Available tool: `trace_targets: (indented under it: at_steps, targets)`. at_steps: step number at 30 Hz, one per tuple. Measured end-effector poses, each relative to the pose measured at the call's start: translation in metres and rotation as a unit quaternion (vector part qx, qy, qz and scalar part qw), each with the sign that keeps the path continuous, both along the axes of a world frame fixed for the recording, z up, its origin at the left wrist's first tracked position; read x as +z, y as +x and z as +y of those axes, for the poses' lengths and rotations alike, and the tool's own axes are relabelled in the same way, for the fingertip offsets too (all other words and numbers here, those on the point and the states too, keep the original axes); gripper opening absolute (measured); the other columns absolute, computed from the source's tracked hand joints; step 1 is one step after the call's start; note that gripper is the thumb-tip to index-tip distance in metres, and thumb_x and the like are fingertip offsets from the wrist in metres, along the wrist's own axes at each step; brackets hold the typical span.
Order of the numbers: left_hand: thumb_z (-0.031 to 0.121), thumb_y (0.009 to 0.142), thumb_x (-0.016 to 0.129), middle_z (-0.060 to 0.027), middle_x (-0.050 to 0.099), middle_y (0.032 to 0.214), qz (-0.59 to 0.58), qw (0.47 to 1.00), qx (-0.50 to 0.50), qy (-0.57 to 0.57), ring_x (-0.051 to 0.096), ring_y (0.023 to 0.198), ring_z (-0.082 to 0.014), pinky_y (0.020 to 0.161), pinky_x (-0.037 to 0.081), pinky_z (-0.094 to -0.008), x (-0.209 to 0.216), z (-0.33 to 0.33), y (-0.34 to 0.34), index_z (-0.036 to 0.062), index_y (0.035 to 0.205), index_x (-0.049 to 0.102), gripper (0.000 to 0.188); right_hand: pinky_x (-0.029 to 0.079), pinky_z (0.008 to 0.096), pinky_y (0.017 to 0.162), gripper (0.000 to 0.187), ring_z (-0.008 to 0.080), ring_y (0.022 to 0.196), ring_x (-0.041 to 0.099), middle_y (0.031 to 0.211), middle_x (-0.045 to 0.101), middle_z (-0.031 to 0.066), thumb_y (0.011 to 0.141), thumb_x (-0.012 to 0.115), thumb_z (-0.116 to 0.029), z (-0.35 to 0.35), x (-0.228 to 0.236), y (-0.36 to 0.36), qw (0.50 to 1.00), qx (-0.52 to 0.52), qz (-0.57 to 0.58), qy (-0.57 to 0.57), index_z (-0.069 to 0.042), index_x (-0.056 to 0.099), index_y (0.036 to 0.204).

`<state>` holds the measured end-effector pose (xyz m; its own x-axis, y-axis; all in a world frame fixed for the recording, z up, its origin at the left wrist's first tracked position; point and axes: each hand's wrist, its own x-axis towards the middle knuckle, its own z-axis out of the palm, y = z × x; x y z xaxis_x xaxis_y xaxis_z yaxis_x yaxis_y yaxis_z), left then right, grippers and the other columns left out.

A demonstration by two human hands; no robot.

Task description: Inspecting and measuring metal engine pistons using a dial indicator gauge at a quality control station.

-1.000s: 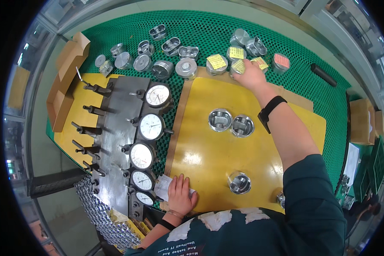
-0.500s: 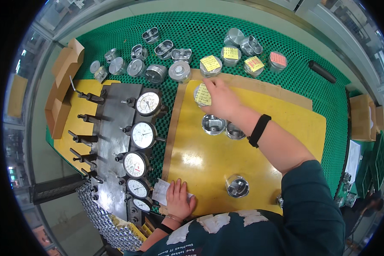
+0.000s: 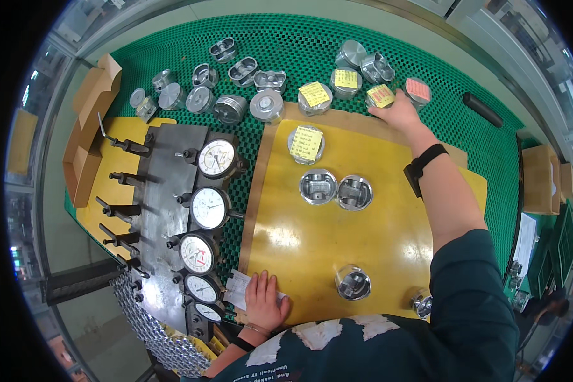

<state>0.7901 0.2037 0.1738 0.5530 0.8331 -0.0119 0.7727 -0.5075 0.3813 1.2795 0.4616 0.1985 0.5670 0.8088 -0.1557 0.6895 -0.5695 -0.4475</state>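
Rightmost yellow-noted piston (image 3: 379, 97) lies just ahead-left of your right grip (image 3: 388, 105), the nearer hand. Cannot tell whether you clasp it.

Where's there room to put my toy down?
On the yellow sheet, between the two upturned pistons and a single piston nearer the person. Another patch: green mesh mat between the sheet's right edge and the cardboard box. It's crowded along the far side, with other pistons and the right hand, and at left, with dial gauges.
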Motion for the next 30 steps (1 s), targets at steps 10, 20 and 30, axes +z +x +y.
trace_targets:
  at_steps: [10,20,30]
  targets:
    - [0.028,0.076,0.063,-0.0221,0.044,0.137,0.014,1.0,0.004,0.003,0.039,0.126,-0.0449,0.104,0.032,-0.0553,0.001,-0.001,0.001,-0.0008,0.128,0.047,0.061,0.049,0.042,0.089,0.07,0.038,0.103,0.059,0.113,0.058,0.022,0.068,0.078,-0.03,-0.048,0.023,-0.018,0.962,0.094,-0.128,0.221,0.003,0.047,0.121]
    - [0.03,0.079,0.061,-0.0236,0.043,0.137,0.019,1.0,0.0,0.004,0.037,0.127,-0.0457,0.105,0.03,-0.0552,0.0,-0.003,-0.001,-0.001,0.13,0.045,0.062,0.05,0.0295,0.065,0.045,0.017,0.068,0.057,0.084,0.063,0.007,0.086,0.057,-0.044,-0.152,0.044,0.006,0.872,0.054,0.446,-0.192,-0.003,0.064,0.102]
    - [0.027,0.075,0.06,-0.0258,0.04,0.138,0.023,1.0,0.0,-0.015,0.035,0.128,-0.0466,0.107,0.028,-0.0547,-0.003,-0.001,-0.003,-0.0025,0.13,0.045,0.064,0.053,0.0337,0.06,0.058,0.0184,0.066,0.062,0.074,0.064,0.0104,0.076,0.061,-0.06,-0.125,0.07,-0.002,0.848,0.119,0.164,-0.491,-0.003,0.066,0.08]
